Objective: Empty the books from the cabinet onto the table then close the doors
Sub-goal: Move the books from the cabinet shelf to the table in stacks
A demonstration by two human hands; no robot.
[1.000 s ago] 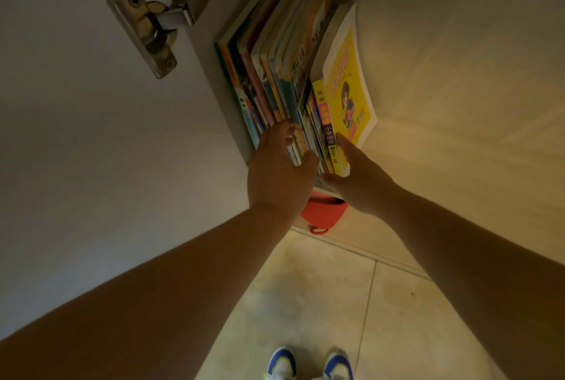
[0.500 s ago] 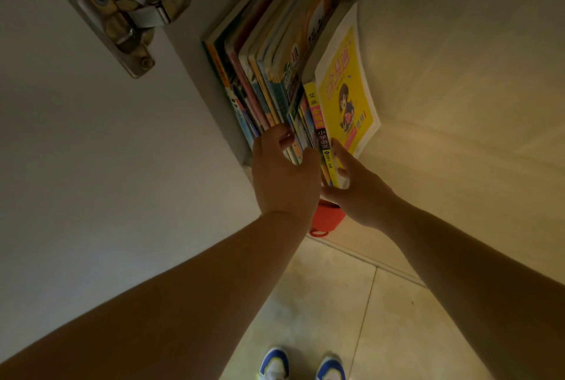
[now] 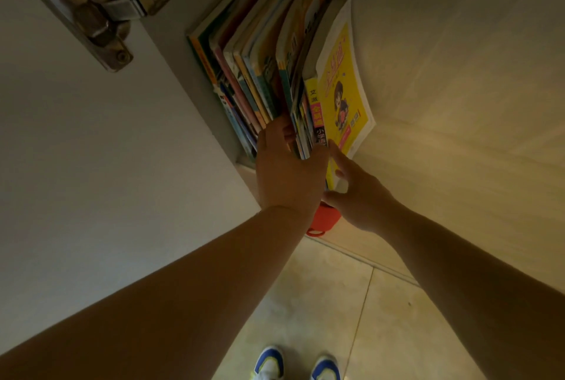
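Observation:
A row of thin, colourful books (image 3: 263, 52) stands upright against the left wall inside the cabinet. A thick yellow book (image 3: 342, 89) with a cartoon figure on its cover leans at the right end of the row. My left hand (image 3: 287, 178) lies over the spines, fingertips tucked between books on the left and thumb on the right, so it spans a bunch of them. Spread beside the yellow book's near corner is my right hand (image 3: 360, 196), with its index finger touching the cover and its thumb below the corner. No table is in view.
The open white cabinet door (image 3: 91, 165) fills the left, with its metal hinge (image 3: 91, 16) at the top. A pale wooden panel (image 3: 458, 104) runs along the right. A red object (image 3: 325, 220) sits below my hands. Tiled floor (image 3: 321, 303) and my shoes (image 3: 269, 364) are at the bottom.
My left hand has pushed further up the spines, fingertips now between the books. My right hand has opened and shifted up beside the yellow book. The books have not left the shelf.

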